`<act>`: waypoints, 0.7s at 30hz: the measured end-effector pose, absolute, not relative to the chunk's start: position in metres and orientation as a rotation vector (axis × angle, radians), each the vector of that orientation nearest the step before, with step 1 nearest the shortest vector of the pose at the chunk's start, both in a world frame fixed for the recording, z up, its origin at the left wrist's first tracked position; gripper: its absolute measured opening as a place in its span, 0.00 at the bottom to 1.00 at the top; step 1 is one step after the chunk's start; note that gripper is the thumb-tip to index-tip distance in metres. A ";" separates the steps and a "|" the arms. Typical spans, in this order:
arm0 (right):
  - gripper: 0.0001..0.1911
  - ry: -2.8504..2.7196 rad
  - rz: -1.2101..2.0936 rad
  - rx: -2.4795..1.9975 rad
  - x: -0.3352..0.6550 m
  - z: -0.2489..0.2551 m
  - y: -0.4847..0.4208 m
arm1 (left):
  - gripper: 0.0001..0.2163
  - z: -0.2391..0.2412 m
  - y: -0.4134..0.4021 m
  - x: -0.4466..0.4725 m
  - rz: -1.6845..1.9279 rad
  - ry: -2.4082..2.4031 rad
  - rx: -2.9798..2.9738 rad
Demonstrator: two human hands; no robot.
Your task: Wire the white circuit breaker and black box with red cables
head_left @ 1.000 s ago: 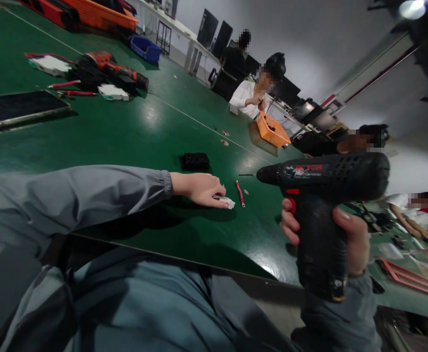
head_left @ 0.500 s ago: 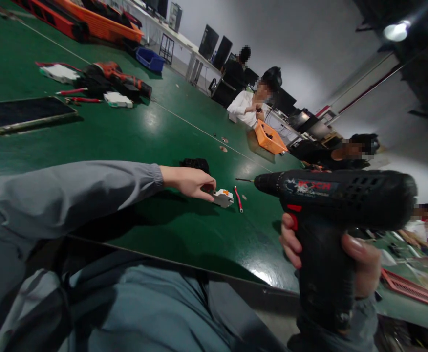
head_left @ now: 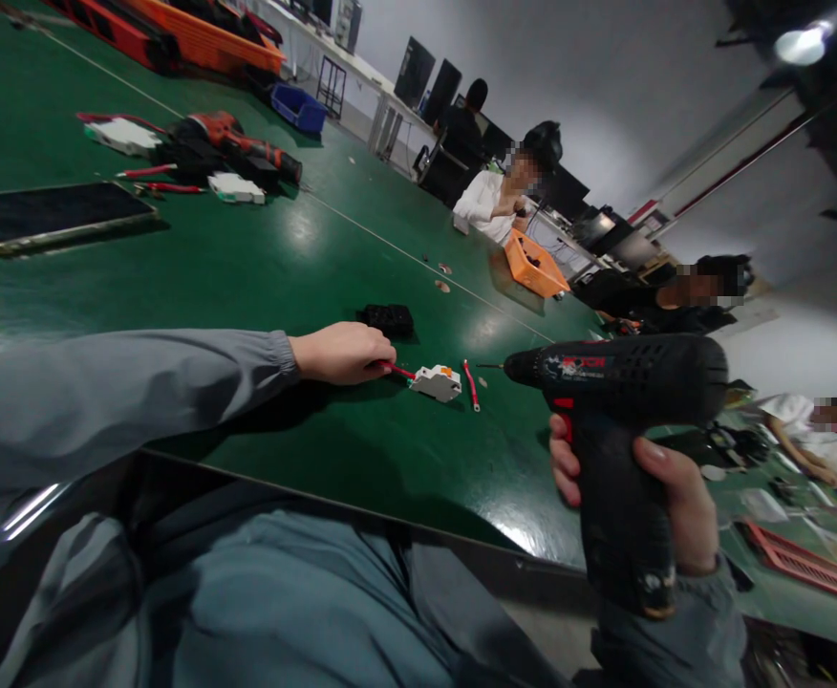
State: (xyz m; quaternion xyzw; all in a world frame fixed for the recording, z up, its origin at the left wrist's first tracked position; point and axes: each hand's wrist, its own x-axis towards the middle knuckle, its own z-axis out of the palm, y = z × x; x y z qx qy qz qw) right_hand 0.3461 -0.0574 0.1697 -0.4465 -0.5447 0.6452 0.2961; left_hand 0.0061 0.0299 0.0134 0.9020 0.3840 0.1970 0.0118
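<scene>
My left hand (head_left: 343, 352) is closed on a red wire (head_left: 399, 371) that runs into the left end of a white circuit breaker (head_left: 436, 384). The breaker, with its orange lever, lies on the green tabletop. Just right of it is a short loose red wire (head_left: 471, 386) with metal ends. My right hand (head_left: 680, 497) grips a black cordless drill (head_left: 623, 387) by its handle, forefinger side by the red trigger. The drill's thin bit points left, close to the loose wire. Behind my left hand sits a small black block (head_left: 388, 319).
Far left are a phone (head_left: 53, 212), an orange-and-black power tool (head_left: 236, 148) and white breakers (head_left: 236, 187) with red wires. A blue bin (head_left: 298, 108) and orange crates stand behind. Co-workers sit across and to the right, one by an orange basket (head_left: 535, 268).
My left hand has shifted left off the breaker's body onto its red wire. The drill in my right hand looks slightly farther from the camera.
</scene>
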 end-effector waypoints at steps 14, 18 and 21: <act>0.23 -1.179 1.954 -1.307 0.362 0.159 -0.043 | 0.12 0.012 0.028 0.009 0.572 1.252 2.886; 0.21 -1.152 1.929 -1.331 0.359 0.157 -0.035 | 0.12 0.010 0.028 0.008 0.593 1.223 2.901; 0.21 -1.114 1.991 -1.349 0.357 0.157 -0.028 | 0.12 0.010 0.028 0.009 0.612 1.221 2.891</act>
